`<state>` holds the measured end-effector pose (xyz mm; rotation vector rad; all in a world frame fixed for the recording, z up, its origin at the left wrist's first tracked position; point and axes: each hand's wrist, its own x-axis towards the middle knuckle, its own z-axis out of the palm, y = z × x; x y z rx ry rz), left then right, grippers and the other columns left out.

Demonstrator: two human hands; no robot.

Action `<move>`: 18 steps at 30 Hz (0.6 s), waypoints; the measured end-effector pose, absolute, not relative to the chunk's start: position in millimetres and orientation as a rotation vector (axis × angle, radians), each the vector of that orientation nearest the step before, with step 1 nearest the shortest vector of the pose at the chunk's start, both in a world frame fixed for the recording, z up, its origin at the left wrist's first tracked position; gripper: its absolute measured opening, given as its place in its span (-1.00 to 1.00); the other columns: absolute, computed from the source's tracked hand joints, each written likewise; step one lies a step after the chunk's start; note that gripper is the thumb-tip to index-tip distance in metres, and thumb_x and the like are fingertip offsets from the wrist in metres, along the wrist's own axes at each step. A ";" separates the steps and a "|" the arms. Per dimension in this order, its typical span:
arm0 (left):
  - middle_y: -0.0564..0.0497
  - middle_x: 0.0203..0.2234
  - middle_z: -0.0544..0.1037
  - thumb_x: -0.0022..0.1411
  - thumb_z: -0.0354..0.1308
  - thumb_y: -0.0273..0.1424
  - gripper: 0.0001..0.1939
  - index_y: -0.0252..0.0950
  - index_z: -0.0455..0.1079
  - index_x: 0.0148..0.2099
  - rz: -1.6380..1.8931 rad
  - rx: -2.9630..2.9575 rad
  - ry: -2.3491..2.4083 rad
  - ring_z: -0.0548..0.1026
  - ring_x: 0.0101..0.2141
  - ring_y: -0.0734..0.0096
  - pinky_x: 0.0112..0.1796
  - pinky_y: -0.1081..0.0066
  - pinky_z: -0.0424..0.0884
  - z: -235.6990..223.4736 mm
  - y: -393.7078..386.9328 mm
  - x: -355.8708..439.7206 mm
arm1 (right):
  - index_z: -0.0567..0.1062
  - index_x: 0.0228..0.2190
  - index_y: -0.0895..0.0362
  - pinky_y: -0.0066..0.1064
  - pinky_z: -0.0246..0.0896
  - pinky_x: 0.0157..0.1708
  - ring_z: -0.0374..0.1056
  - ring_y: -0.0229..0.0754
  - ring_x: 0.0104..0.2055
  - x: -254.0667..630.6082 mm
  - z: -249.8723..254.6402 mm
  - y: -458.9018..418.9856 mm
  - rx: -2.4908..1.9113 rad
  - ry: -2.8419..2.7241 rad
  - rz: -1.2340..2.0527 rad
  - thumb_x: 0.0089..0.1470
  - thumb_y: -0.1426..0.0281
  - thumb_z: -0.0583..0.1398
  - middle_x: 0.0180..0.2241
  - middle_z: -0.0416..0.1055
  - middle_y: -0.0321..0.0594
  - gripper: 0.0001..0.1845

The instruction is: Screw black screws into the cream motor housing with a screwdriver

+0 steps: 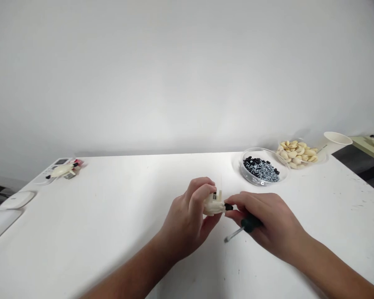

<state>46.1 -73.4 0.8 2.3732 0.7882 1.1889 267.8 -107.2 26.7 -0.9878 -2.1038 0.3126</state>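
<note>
While raised just above the white tabletop (137, 187), clasped in the left hand (187, 216): a cream plastic part (212, 205) with small upright tabs and a dark slot, fingers curled firmly around its near side. Pressed against its right end, a small black piece (228, 206), pinched between the fingertips (235, 201) of the right hand (268, 220), its exact kind too small to tell. Also clenched in that same right hand, low against the palm: a screwdriver (251, 223) with a dark green handle, its thin steel shaft angled down and to the left, away from the cream part. Both bare forearms (127, 276) entering from the lower edge of the view.

Farther off, beyond the hands and toward the right: a clear glass bowl (262, 149) heaped with black pieces and silver screws, and just behind it, a clear dish (321, 160) of pale cashews. Beyond those, near the far right corner of the tabletop, a white paper cup (336, 141). Over at the far left, a second cream part with black ends (62, 169) lying on or beside a white remote control (54, 168), and nearer the left edge, a white computer mouse (17, 200) just above a flat white keyboard (1, 224).
</note>
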 end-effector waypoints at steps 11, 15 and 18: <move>0.06 -0.23 0.32 0.28 0.35 -0.35 -0.49 -0.12 0.10 0.09 0.704 1.382 0.652 0.32 -0.39 0.55 -0.43 0.54 0.31 13.6 -79.9 51.1 | 0.64 -0.15 0.12 -0.48 0.13 -0.46 0.24 -0.30 -0.44 269.8 27.0 -95.5 -1.118 -1.667 1.238 0.30 0.22 0.30 -0.45 0.40 -0.32 -0.76; 0.02 -0.20 0.36 0.27 0.35 -0.37 -0.48 -0.11 0.11 0.11 0.708 1.413 0.671 0.38 -0.35 0.49 -0.43 0.53 0.33 12.0 -80.9 50.4 | 0.64 -0.19 0.12 -0.48 0.07 -0.47 0.15 -0.32 -0.46 269.9 30.6 -94.9 -1.126 -1.566 1.362 0.26 0.24 0.33 -0.50 0.29 -0.37 -0.79; 0.01 -0.20 0.37 0.28 0.33 -0.41 -0.47 -0.09 0.10 0.13 0.730 1.459 0.696 0.41 -0.34 0.47 -0.44 0.53 0.34 12.1 -83.3 51.5 | 0.60 -0.25 0.16 -0.49 0.02 -0.46 0.12 -0.32 -0.46 269.7 34.9 -95.5 -1.154 -1.535 1.444 0.26 0.24 0.33 -0.51 0.28 -0.38 -0.79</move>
